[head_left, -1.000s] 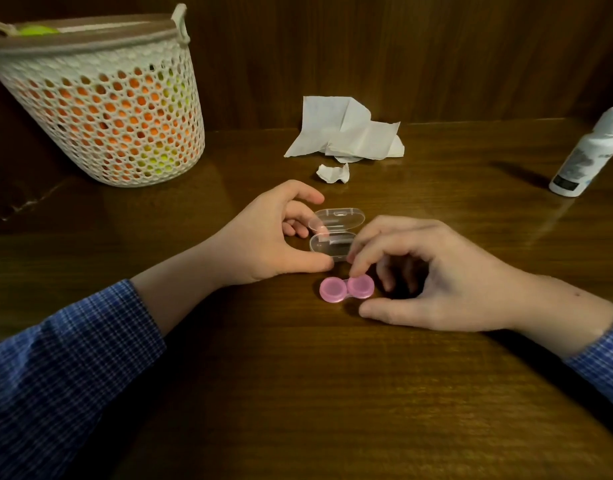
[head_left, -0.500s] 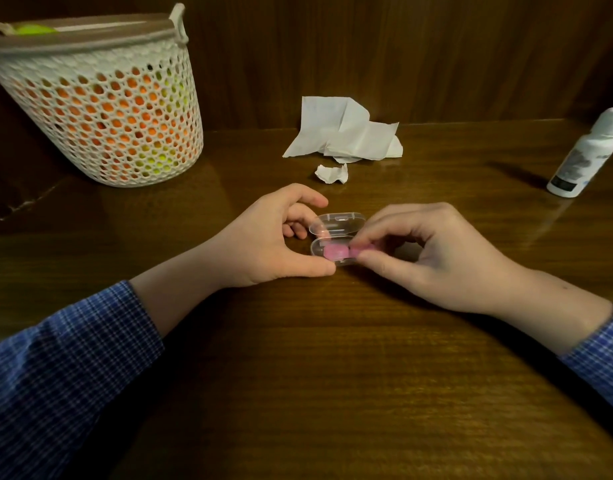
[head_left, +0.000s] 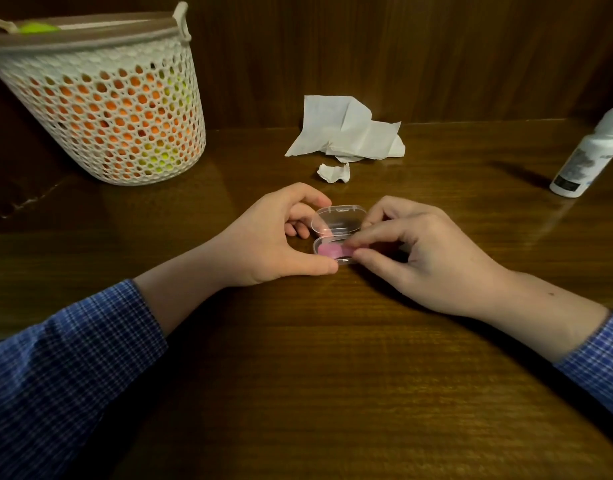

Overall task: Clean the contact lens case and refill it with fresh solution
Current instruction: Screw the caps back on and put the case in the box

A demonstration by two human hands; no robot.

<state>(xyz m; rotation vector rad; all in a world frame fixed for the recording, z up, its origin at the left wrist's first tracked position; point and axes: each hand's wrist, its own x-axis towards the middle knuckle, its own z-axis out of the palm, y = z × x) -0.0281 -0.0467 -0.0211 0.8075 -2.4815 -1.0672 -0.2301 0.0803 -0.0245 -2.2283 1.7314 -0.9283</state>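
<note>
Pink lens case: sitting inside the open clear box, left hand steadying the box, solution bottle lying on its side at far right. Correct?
Not quite. The head view shows the solution bottle standing upright at far right, cap on, not lying on its side. The rest holds: the pink lens case sits inside the open clear box, and the left hand steadies the box.

No readable text anywhere, white bottle (head_left: pixel 587 155) at far right carries a grey and black label, its print too blurred to make out
</note>
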